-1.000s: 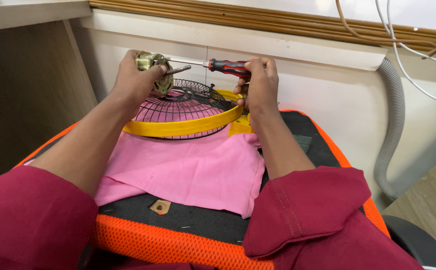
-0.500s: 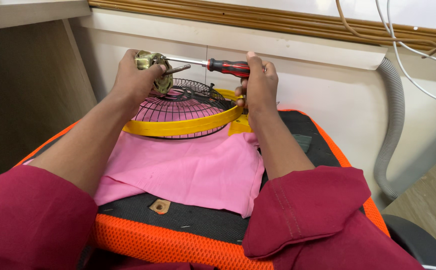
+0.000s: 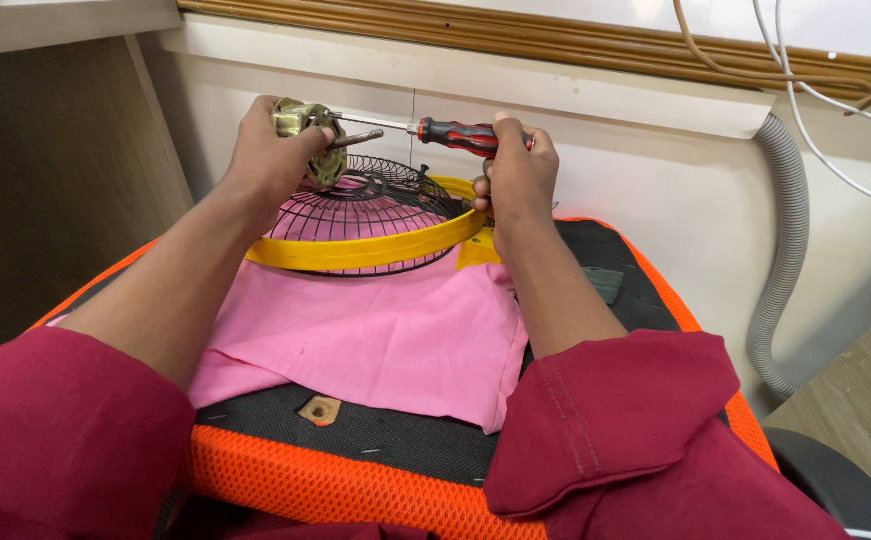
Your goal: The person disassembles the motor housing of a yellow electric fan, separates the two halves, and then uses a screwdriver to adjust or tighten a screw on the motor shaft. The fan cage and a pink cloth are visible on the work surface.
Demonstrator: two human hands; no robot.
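The left hand (image 3: pixel 271 160) has its fingers wrapped around a small brass-coloured fan motor (image 3: pixel 308 145), holding it up above the rear edge of a black wire fan guard (image 3: pixel 366 205) with a yellow rim. The right hand (image 3: pixel 516 175) has its fingers closed on the red-and-black handle of a screwdriver (image 3: pixel 451 133), whose shaft lies level with its tip at the motor. The guard rests on a pink cloth (image 3: pixel 376 330) spread over a black and orange mesh cushion (image 3: pixel 356 480). A grey corrugated hose (image 3: pixel 786 250) runs down the wall at right.

Wall (image 3: pixel 656 190) close behind hands; fan guard (image 3: pixel 366 225) below; pink cloth (image 3: pixel 376 330) area open.
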